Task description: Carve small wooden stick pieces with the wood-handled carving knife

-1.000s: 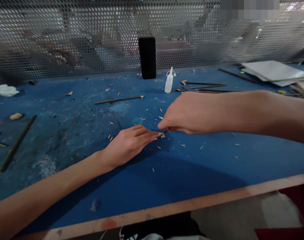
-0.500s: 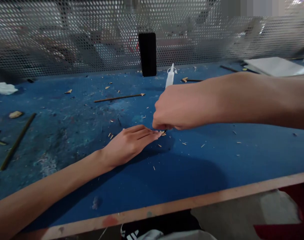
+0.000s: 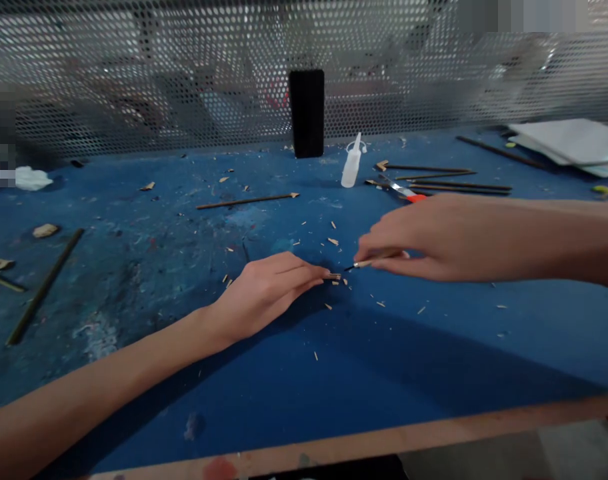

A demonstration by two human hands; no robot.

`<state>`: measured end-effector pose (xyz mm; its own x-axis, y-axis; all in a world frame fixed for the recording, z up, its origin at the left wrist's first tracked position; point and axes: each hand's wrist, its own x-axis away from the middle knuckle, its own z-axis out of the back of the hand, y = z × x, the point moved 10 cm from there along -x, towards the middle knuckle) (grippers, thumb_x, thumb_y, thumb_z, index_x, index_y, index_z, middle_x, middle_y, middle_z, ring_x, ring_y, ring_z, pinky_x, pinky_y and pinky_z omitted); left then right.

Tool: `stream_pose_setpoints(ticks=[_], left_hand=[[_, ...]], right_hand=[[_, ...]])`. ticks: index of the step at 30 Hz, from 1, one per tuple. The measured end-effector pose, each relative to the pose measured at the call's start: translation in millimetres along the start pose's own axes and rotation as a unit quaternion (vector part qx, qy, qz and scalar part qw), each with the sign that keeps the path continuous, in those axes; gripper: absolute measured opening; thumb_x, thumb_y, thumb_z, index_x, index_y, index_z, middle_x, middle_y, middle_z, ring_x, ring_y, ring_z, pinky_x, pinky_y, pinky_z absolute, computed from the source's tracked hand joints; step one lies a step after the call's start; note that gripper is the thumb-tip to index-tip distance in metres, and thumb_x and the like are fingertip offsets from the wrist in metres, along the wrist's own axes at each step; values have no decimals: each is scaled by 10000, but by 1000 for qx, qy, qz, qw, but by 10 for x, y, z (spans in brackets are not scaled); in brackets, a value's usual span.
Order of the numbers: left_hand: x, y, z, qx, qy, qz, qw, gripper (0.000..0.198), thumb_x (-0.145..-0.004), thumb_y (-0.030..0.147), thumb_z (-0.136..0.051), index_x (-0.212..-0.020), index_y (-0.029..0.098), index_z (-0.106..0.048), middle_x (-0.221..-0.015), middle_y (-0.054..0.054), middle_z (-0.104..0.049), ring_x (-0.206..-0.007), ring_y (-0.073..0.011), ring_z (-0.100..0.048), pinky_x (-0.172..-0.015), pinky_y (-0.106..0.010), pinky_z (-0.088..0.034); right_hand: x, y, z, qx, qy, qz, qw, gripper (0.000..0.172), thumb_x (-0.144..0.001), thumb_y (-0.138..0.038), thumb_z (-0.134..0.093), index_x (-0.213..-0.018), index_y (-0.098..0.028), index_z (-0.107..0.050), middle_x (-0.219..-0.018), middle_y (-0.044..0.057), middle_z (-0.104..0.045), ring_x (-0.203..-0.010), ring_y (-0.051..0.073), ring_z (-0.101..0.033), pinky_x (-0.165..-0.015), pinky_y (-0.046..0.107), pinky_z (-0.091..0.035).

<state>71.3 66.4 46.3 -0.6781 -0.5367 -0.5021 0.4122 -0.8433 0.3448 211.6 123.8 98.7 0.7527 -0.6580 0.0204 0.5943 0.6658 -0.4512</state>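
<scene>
My left hand [image 3: 269,290] lies on the blue table [image 3: 384,373] with its fingers together, pinning a small wooden sliver [image 3: 333,276] under the fingertips. My right hand [image 3: 414,237] hovers just to the right of it, pinched on a thin stick with a dark tip [image 3: 367,263]. That tip points left at the sliver and stops a short way from it. Several tiny wood chips lie scattered around both hands.
A white glue bottle [image 3: 351,161] and a black block [image 3: 307,113] stand at the back by the perforated screen. Thin sticks [image 3: 447,178] and red-handled pliers [image 3: 404,191] lie back right, an arrow-tipped stick [image 3: 247,200] centre back, a dark rod [image 3: 44,287] left, papers [image 3: 574,141] far right.
My right hand has drawn back to the right and lowered, and the stick in its pinch now shows. The left hand has stayed on the sliver.
</scene>
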Motion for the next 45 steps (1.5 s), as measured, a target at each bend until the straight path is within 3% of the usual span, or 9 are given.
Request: stream_pose_setpoints(ticks=[2, 5, 7, 11, 16, 20, 24, 30, 45], left_hand=[[-9, -28, -6, 15, 2, 8, 1000, 248, -1018, 160, -568, -1242, 170, -674, -1168, -60, -745, -1055, -147, -696, -952, -268, -566], [-34, -69, 4, 22, 11, 25, 999, 239, -1017, 174, -574, -1226, 173, -690, -1163, -60, -750, -1056, -147, -698, -965, -269, -563], [-59, -98, 12, 20, 16, 41, 999, 217, -1011, 192, -589, -1191, 176, -710, -1128, -50, -760, -1025, -140, -708, -953, -250, -563], [-95, -174, -8, 14, 5, 84, 996, 196, -999, 226, -613, -1151, 190, -732, -1071, -31, -764, -966, -126, -726, -920, -219, -570], [-105, -196, -6, 18, 5, 93, 995, 195, -993, 216, -623, -1150, 194, -735, -1079, -26, -763, -976, -129, -723, -913, -220, -568], [-103, -182, -16, 21, -1, 84, 996, 202, -996, 193, -611, -1162, 190, -726, -1091, -29, -766, -993, -132, -715, -931, -236, -568], [-91, -177, -20, 24, 0, 78, 997, 210, -999, 202, -609, -1176, 190, -721, -1113, -30, -765, -1016, -131, -710, -949, -240, -563], [-80, -207, -36, 40, -4, 83, 996, 219, -1011, 205, -590, -1188, 203, -719, -1131, -28, -760, -1027, -134, -704, -958, -248, -562], [-70, -221, -35, 45, -5, 89, 995, 217, -1010, 217, -594, -1182, 210, -726, -1128, -22, -767, -1019, -142, -714, -947, -258, -572]], right_hand=[[97, 44, -222, -7, -65, 21, 998, 240, -977, -269, -609, -1187, -308, -720, -1085, 11, -761, -881, 167, -698, -743, 303, -489], [126, 304, -131, -158, 97, -65, 981, 206, -1026, -301, -532, -1203, -264, -632, -994, 34, -724, -723, 131, -620, -648, 283, -460], [139, 412, -177, -342, 168, -80, 921, 181, -1044, -316, -491, -1146, -231, -614, -983, 45, -718, -720, 129, -619, -660, 283, -470], [63, 307, -464, -559, 98, -41, 822, 375, -1044, -442, -432, -1335, -245, -560, -1408, 114, -618, -1059, 216, -674, -785, 337, -518], [168, 313, -370, -351, 203, -58, 912, 243, -928, -468, -667, -932, -225, -657, -919, 36, -670, -696, 144, -562, -603, 300, -443], [204, 351, -475, -278, 206, -106, 932, 261, -1036, -463, -495, -950, -252, -622, -672, -26, -566, -575, 128, -479, -532, 292, -378], [184, 343, -570, -259, 178, -103, 944, 365, -1017, -458, -544, -737, -223, -547, -634, -29, -531, -599, 126, -479, -559, 293, -383], [186, 325, -687, -334, 143, -98, 926, 323, -1052, -454, -473, -831, -230, -542, -646, -44, -605, -517, 95, -526, -491, 255, -419], [208, 327, -593, -219, 160, -66, 960, 309, -1039, -417, -502, -786, -239, -506, -650, -19, -600, -604, 141, -563, -602, 303, -464]])
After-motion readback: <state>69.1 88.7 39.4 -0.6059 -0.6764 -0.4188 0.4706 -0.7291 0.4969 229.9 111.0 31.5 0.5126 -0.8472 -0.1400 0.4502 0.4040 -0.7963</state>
